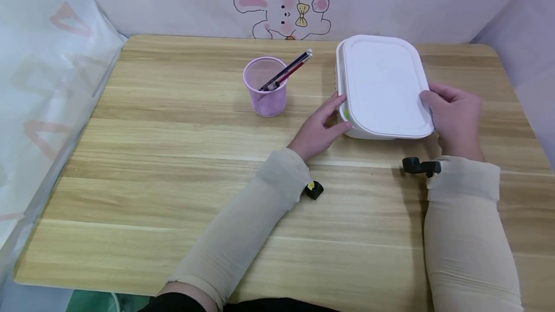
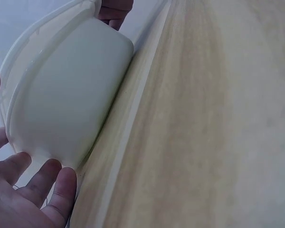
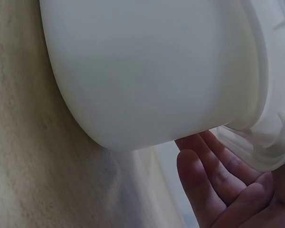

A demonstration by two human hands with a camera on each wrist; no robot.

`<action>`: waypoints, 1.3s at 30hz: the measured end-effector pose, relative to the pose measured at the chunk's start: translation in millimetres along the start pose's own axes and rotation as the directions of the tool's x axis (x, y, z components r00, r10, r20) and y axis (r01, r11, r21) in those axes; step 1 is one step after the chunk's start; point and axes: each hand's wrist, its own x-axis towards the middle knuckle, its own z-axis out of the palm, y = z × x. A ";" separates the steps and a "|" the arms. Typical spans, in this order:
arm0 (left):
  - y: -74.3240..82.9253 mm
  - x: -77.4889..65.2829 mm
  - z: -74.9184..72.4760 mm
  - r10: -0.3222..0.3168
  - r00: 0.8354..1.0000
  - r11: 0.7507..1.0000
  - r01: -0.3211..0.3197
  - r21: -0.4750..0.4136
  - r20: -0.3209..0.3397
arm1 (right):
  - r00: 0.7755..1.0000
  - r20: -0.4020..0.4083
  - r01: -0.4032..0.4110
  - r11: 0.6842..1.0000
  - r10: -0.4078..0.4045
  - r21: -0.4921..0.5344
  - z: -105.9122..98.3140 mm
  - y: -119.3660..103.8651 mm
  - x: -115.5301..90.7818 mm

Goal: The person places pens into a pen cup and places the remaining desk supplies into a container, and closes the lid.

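Observation:
A white plastic box [image 1: 368, 134] stands on the table, and its white lid [image 1: 388, 85] sits shifted to the right and tilted on top. Along the left side, the box's rim shows, with a bit of yellow-green inside at the front left corner. My left hand [image 1: 318, 131] rests against that corner, fingertips on the box's side wall [image 2: 66, 90]. At the right edge my right hand [image 1: 457, 114] pinches the lid, thumb on top and the other fingers [image 3: 199, 180] below its rim.
Left of the box stands a translucent purple cup [image 1: 270, 102] with pencils [image 1: 288, 71] leaning in it. The wooden table [image 1: 173, 167] meets a wall with a cartoon rabbit [image 1: 286, 13] at its back edge. Black wrist cameras [image 1: 418, 165] sit at both sleeves.

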 end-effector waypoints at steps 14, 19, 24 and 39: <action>2.6 -2.7 -1.9 0.006 1.000 1.000 -0.006 0.017 -0.011 | 1.000 0.000 0.029 0.999 -0.029 0.039 2.6 -4.7 -3.7; 2.2 -2.7 -2.0 0.018 0.999 1.000 -0.017 0.012 -0.028 | 0.999 0.007 0.043 0.999 -0.044 0.017 5.9 -6.4 -6.3; 2.5 -2.2 -1.3 0.006 0.999 1.000 -0.007 -0.018 -0.041 | 0.998 0.007 0.064 0.997 -0.064 -0.048 7.7 -5.4 -6.5; 3.3 -2.2 -1.0 -0.088 0.992 0.996 0.088 0.002 -0.090 | 0.996 0.024 0.090 0.993 -0.088 -0.073 17.0 -1.5 -6.4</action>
